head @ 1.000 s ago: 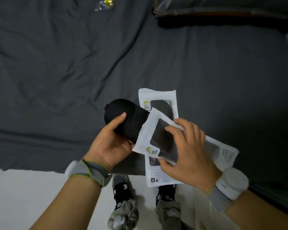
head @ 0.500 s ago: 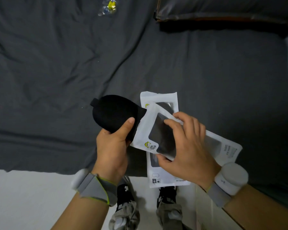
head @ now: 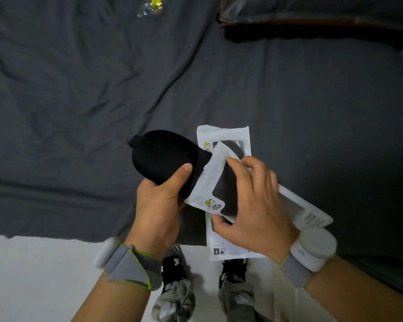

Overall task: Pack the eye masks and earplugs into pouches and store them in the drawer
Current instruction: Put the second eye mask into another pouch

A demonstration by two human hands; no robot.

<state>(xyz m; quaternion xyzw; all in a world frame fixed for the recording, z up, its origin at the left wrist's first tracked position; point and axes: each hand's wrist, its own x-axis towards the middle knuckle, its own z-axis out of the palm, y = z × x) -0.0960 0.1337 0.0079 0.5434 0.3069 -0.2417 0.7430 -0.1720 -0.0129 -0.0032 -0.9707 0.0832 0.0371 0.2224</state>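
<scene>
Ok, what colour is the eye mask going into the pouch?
Plain black eye mask, half inside the white pouch; head view.

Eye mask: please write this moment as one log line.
step: insert mask | left hand: grips eye mask | right hand: holds pouch | mask: partly inside | earplugs: on bed

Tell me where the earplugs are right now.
In the head view, the earplugs lie in a clear packet at the top edge, left of centre, on the dark sheet, far beyond both hands and left of the pillow.
</scene>
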